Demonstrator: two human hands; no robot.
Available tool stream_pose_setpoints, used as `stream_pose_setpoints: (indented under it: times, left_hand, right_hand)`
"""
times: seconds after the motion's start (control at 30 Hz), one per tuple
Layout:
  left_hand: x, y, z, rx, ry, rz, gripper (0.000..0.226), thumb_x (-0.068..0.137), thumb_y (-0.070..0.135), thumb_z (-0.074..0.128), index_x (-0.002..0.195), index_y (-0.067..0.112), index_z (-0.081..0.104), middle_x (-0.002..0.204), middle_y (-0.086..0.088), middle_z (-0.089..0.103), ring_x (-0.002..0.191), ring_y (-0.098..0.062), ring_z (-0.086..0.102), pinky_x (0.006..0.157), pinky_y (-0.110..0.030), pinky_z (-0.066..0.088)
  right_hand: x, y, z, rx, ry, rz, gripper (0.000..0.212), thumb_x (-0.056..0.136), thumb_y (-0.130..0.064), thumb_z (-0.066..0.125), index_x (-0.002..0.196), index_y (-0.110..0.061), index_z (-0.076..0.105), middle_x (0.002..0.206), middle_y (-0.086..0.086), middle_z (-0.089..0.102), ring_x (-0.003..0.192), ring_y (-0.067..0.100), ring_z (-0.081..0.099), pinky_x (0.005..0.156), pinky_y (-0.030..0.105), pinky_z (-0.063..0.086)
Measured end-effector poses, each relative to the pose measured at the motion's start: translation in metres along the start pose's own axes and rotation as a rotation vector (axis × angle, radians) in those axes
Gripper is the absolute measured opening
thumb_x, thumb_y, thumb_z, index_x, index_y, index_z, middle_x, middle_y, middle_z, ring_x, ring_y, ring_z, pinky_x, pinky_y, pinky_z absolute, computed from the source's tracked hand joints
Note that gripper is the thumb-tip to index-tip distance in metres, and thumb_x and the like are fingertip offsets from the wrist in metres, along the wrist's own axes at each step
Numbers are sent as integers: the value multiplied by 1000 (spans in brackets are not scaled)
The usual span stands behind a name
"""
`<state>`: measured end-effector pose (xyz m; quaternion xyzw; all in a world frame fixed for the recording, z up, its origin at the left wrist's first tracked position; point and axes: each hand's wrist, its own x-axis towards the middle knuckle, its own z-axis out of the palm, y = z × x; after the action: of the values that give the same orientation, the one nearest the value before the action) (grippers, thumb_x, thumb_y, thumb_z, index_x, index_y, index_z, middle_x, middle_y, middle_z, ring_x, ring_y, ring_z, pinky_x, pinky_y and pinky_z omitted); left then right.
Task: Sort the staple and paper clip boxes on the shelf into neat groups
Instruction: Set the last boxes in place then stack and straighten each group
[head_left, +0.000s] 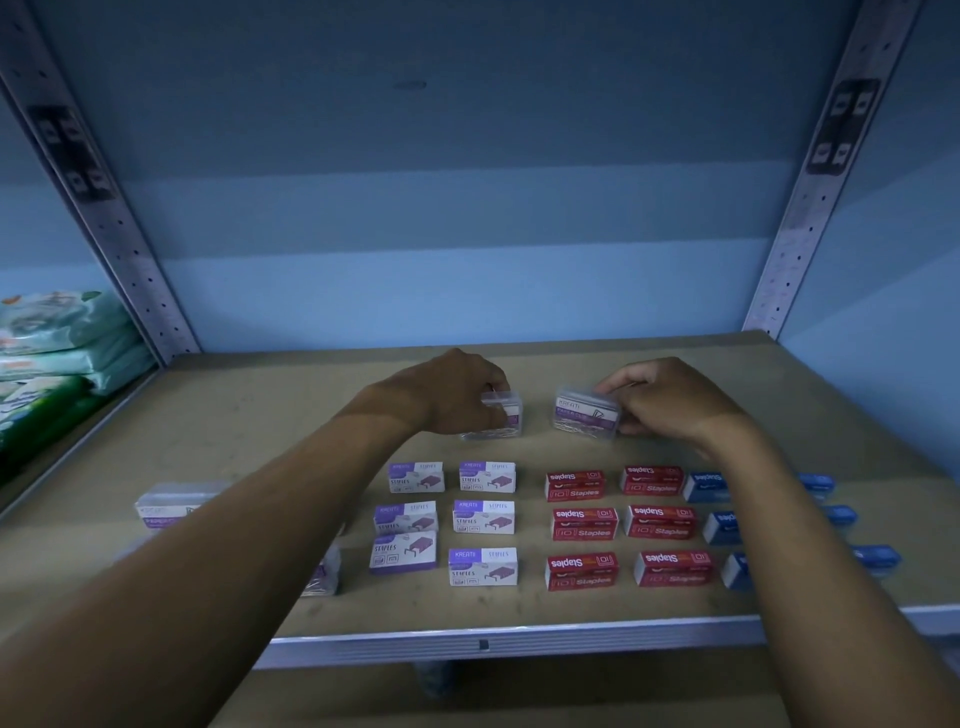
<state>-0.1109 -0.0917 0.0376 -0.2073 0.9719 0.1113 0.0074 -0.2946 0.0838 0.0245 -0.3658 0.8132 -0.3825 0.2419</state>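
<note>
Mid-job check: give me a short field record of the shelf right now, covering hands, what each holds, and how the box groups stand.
left hand: grips a clear paper clip box at the back of the shelf
right hand: grips a second clear paper clip case, apart from the first
purple staple boxes: two columns, one box in the left column askew
red staple boxes: tidy two-column grid
blue boxes: far right, partly hidden by the right arm
loose clip boxes: front left, partly behind the left arm

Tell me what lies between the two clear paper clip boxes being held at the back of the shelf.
Nothing visible: only bare brown shelf board separates the clear plastic paper clip box in the left hand from the one in the right hand.
</note>
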Motion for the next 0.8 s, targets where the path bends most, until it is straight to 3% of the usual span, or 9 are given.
stream_pose_setpoints:
  times: [0.17,0.3,0.43,0.6,0.8]
  left_hand:
    - [3,-2,4,0,0,-8,41,86,34,66,125,22,61,127,1,62,112,-19,58,96,-39,49]
    - [3,-4,4,-44,52,10,41,84,28,70,124,23,61,123,4,64,109,-16,59,93,-30,49]
    - [2,-6,3,-56,102,35,39,83,23,72,120,23,63,119,4,66,104,-15,61,90,-34,52]
    - [-3,-6,2,-87,137,56,35,85,14,71,119,18,65,118,1,67,96,-11,59,84,-24,49]
    - [-21,-15,-8,-116,155,32,32,87,11,68,118,18,65,116,0,66,92,-10,57,82,-25,47]
  right_hand:
    - [4,1,2,-111,46,-48,19,96,-30,58,98,-29,77,106,-6,75,98,17,71,94,43,57]
    - [3,-3,5,-152,37,-81,19,86,-40,72,102,-30,76,110,-7,72,102,17,68,93,43,58]
    - [1,-6,5,-268,51,-94,35,83,-30,81,116,-24,72,117,-1,70,100,17,65,86,32,55]
    - [0,-9,8,-337,84,-81,30,85,-18,78,115,-19,74,119,2,71,101,17,62,77,26,45]
    - [0,-22,17,-323,100,-125,25,86,-18,76,110,-25,75,117,-1,71,95,12,58,60,13,37]
